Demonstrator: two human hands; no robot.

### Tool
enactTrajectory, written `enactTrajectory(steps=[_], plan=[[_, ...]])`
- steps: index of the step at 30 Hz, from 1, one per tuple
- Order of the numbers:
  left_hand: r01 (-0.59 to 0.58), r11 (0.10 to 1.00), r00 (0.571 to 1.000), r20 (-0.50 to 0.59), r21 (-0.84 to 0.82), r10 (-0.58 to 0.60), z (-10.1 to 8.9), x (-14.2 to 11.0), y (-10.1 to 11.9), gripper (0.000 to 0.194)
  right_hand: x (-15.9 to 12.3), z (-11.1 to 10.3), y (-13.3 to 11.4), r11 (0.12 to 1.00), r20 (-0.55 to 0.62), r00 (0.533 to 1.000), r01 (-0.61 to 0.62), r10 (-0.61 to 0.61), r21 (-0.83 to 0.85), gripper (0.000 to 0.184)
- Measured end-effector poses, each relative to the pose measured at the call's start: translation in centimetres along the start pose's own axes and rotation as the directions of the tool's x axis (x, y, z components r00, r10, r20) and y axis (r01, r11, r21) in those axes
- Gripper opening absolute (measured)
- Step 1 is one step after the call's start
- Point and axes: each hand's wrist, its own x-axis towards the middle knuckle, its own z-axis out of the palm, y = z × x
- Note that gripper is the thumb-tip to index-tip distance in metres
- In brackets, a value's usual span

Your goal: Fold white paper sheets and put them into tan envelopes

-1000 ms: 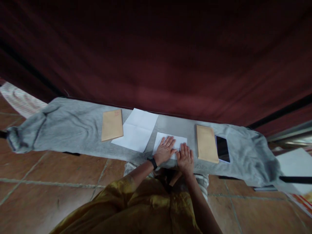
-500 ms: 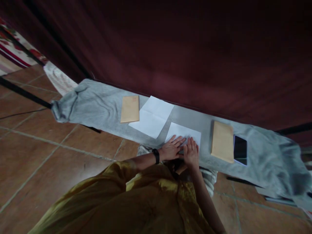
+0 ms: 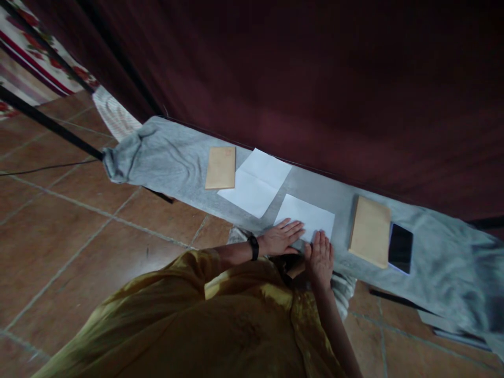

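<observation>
My left hand (image 3: 281,237), with a black band at the wrist, lies flat with fingers stretched out on the near edge of a folded white sheet (image 3: 307,215). Beside it, my right hand (image 3: 321,258) also lies flat and spread, its fingertips on the same sheet's near right corner. The sheet rests on a long bench covered with grey cloth (image 3: 173,157). A larger, creased white sheet (image 3: 255,182) lies unfolded to the left of the folded one.
One brown envelope (image 3: 221,167) lies left of the creased sheet, another (image 3: 370,230) right of my hands, with a dark phone (image 3: 400,248) beside it. A dark red curtain (image 3: 295,79) hangs behind the bench. Brown tiled floor (image 3: 79,226) spreads to the left.
Both hands have slid back toward the sheet's near edge, uncovering more of it. The view has swung, showing more floor at the left.
</observation>
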Motion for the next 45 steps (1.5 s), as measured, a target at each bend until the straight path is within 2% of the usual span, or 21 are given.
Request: enactTrajectory(steps=[3,7,11,14,17,20,24,29,33,36,39,45], plan=[[0.039,0.999,0.999,0.006,-0.036,-0.039,-0.2,-0.7,-0.1,0.074,-0.5,-0.4,0.1,1.000,-0.012,1.000,-0.004,0.004,-0.006,0.063],[0.156,0.988,0.987,-0.025,-0.019,-0.156,0.2,-2.2,-0.1,0.077,-1.1,-0.7,0.2,0.999,-0.021,1.000,-0.024,0.023,-0.039,0.060],[0.321,0.947,0.942,-0.106,0.011,-0.318,0.8,-2.3,0.3,0.073,-1.3,-0.4,0.2,0.996,-0.065,0.996,-0.062,0.058,-0.070,0.060],[0.353,0.935,0.920,-0.182,-0.003,-0.348,1.3,-0.2,1.2,0.073,-1.3,-0.2,0.1,0.994,-0.079,0.994,-0.076,0.070,-0.081,0.059],[0.279,0.960,0.934,-0.224,-0.034,-0.279,1.9,3.6,2.3,0.074,-1.1,-0.2,-0.1,0.992,-0.072,0.995,-0.081,0.074,-0.093,0.057],[0.233,0.971,0.941,-0.238,-0.058,-0.240,2.8,7.1,2.4,0.075,-1.0,-0.2,-0.2,0.991,-0.070,0.994,-0.088,0.081,-0.104,0.055],[0.275,0.961,0.937,-0.211,-0.039,-0.277,3.6,8.6,0.3,0.072,-0.8,-0.2,-0.2,0.988,-0.085,0.993,-0.097,0.087,-0.122,0.056],[0.393,0.919,0.903,-0.195,0.010,-0.384,3.1,7.1,-3.5,0.069,-0.7,-0.4,-0.4,0.986,-0.084,0.990,-0.126,0.117,-0.112,0.057],[0.435,0.900,0.884,-0.205,0.034,-0.420,2.5,6.1,-5.2,0.068,-0.5,-1.0,-0.9,0.981,-0.061,0.985,-0.166,0.161,-0.100,0.057],[0.422,0.906,0.887,-0.220,0.032,-0.406,2.3,6.0,-5.3,0.066,0.6,-1.3,-1.5,0.967,-0.034,0.972,-0.233,0.230,-0.103,0.055],[0.420,0.907,0.884,-0.235,0.023,-0.404,2.3,6.1,-5.2,0.064,3.2,-1.2,-2.2,0.954,-0.008,0.958,-0.287,0.287,-0.082,0.054],[0.409,0.912,0.885,-0.251,0.018,-0.392,2.4,6.0,-5.3,0.063,9.1,0.8,-2.8,0.974,0.067,0.972,-0.225,0.225,-0.014,0.054]])
